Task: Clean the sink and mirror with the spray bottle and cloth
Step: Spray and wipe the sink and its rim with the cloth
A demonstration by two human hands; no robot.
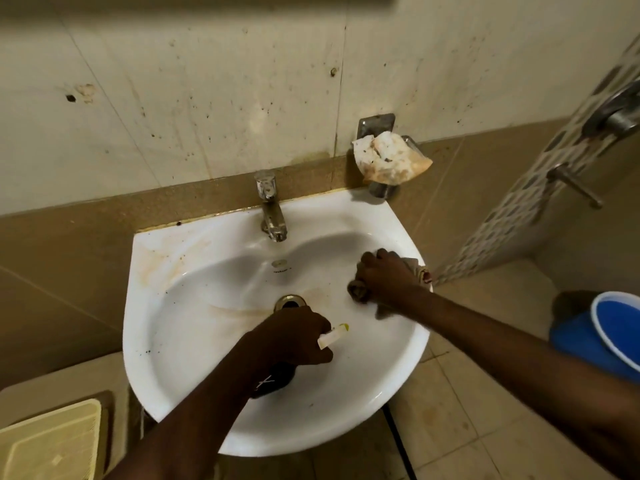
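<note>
Cloth point(420, 271) sits bunched under my right hand point(384, 277), whose fingers curl round it and press it against the right inner wall of the sink point(180, 358), close to the rim. My left hand point(294, 336) hangs over the front of the basin with its fingers wrapped round the spray bottle point(277, 377); the dark body of the bottle shows below my wrist, and its pale nozzle point(332, 336) with a yellowish tip pokes out to the right of my knuckles, aimed across the basin toward my right hand. The drain point(290, 301) lies just beyond my left hand, between the two hands and nearer the left one. Brownish stains run across the basin floor to the left of the drain and over the sink's far left shoulder. The tap point(270, 206) stands at the back of the sink, well beyond both hands. Beyond my right hand a soap holder point(381, 152) is fixed to the wall, holding a crumpled, stained wrapper point(391, 159). A blue bucket point(609, 332) stands on the floor to the right of my right forearm, and a cream plastic grid point(48, 445) lies to the left of my left forearm.
</note>
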